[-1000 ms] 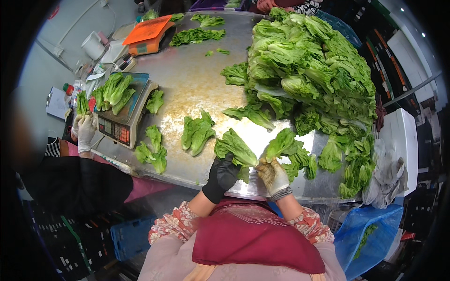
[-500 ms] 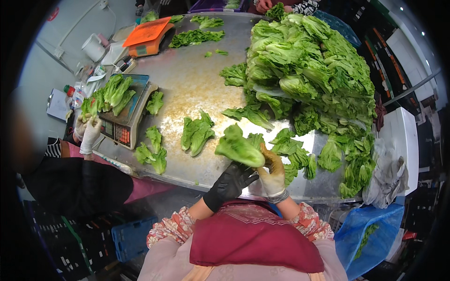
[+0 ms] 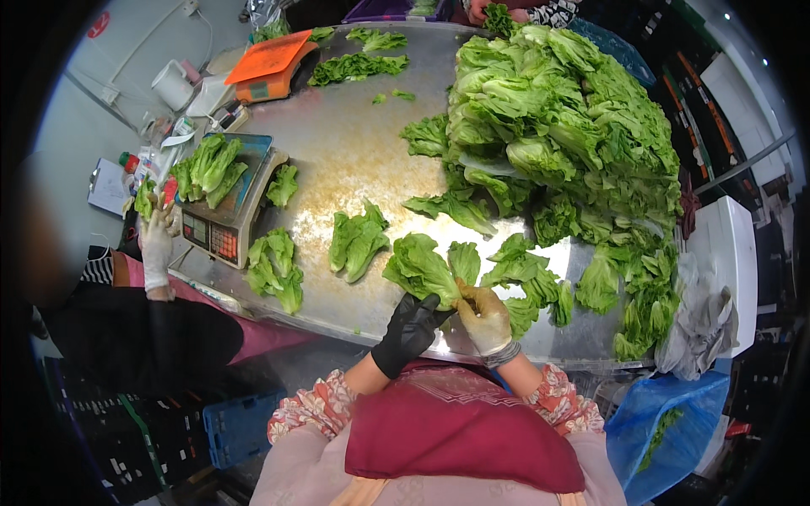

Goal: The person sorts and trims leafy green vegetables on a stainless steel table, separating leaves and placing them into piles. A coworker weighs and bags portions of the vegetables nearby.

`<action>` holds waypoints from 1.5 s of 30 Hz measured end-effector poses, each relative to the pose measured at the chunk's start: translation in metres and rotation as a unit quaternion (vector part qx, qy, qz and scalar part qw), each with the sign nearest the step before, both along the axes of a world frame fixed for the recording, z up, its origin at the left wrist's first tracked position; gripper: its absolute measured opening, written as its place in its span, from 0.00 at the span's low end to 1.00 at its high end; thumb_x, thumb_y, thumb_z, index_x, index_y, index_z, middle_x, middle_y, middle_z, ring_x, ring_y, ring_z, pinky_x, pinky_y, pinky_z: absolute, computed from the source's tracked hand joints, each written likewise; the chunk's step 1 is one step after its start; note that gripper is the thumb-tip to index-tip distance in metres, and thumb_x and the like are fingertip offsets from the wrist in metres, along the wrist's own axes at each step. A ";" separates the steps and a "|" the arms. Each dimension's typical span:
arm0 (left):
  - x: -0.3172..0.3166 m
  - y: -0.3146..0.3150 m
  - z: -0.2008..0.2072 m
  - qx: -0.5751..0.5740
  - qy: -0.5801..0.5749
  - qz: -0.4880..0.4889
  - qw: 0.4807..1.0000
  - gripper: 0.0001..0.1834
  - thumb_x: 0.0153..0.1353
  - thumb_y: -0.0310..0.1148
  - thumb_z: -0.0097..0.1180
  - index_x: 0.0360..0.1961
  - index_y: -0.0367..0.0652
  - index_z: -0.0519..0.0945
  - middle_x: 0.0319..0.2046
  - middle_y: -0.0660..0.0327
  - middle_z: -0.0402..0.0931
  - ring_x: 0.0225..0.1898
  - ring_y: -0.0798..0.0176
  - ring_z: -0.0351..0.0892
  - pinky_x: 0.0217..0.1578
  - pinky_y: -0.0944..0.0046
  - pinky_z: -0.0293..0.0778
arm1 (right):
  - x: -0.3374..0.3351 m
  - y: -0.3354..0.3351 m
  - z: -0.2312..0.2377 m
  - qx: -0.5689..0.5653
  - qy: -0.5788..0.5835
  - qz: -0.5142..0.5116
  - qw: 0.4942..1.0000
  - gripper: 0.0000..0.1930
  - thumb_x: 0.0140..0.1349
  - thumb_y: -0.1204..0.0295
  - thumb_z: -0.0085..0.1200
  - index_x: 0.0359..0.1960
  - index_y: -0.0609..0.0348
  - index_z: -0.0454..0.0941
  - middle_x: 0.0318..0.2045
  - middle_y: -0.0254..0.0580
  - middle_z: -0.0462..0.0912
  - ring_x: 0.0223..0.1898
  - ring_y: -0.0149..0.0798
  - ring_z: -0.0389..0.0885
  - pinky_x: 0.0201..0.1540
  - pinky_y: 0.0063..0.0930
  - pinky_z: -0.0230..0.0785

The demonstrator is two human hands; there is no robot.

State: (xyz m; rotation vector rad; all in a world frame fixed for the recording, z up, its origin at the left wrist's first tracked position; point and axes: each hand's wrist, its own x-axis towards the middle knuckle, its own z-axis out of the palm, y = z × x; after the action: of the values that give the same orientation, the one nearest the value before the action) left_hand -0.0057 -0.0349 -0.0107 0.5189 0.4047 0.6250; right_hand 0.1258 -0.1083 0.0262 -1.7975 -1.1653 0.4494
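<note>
A small head of green lettuce (image 3: 419,268) is in front of me, leafy end pointing away and its pale base toward me. My left hand (image 3: 408,331), in a black glove, is closed around the base from the left. My right hand (image 3: 486,320), in a stained whitish glove, pinches at the base from the right; the fingertips cover exactly what they grip. Just beyond the right hand lies a lettuce leaf (image 3: 464,261). Further left on the table rests a loose lettuce bunch (image 3: 358,242).
A tall lettuce pile (image 3: 565,118) covers the metal table's (image 3: 337,152) right side. At left, a scale (image 3: 221,236) carries lettuce, with a co-worker's gloved hand (image 3: 155,244) beside it. An orange scale (image 3: 268,63) stands behind. A blue bag (image 3: 675,430) hangs at lower right.
The lettuce has tilted, bringing its leafy top leftward and its base into both hands. My right fingers have moved down to the base. The co-worker's hand has shifted left, away from the scale.
</note>
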 end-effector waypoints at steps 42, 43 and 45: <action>-0.066 0.092 0.032 0.556 0.420 0.146 0.702 0.28 0.59 0.33 0.51 0.60 0.40 0.61 0.52 0.50 0.70 0.50 0.56 0.72 0.46 0.64 0.69 | 0.173 0.111 0.078 0.057 -0.410 -0.048 0.909 0.28 0.41 0.72 0.62 0.48 0.54 0.70 0.40 0.40 0.75 0.43 0.44 0.72 0.45 0.36 0.65; -0.068 0.086 0.030 0.477 0.381 0.131 0.781 0.27 0.60 0.34 0.50 0.60 0.41 0.61 0.51 0.52 0.70 0.49 0.58 0.72 0.46 0.65 0.68 | 0.172 0.098 0.080 0.077 -0.377 -0.040 0.922 0.32 0.41 0.73 0.62 0.53 0.55 0.67 0.42 0.45 0.74 0.44 0.46 0.71 0.48 0.35 0.64; -0.066 0.076 0.027 0.304 0.284 0.091 0.905 0.26 0.62 0.35 0.47 0.61 0.41 0.60 0.51 0.56 0.70 0.48 0.62 0.72 0.46 0.68 0.68 | 0.160 0.065 0.076 0.165 -0.254 -0.035 0.952 0.35 0.40 0.75 0.62 0.55 0.59 0.64 0.46 0.48 0.72 0.47 0.46 0.70 0.51 0.35 0.63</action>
State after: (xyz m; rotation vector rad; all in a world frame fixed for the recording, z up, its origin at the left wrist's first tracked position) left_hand -0.0719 0.0409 0.0162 1.2879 0.8234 0.7776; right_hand 0.2854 -0.0434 0.1024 -1.6916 -1.4183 -0.2633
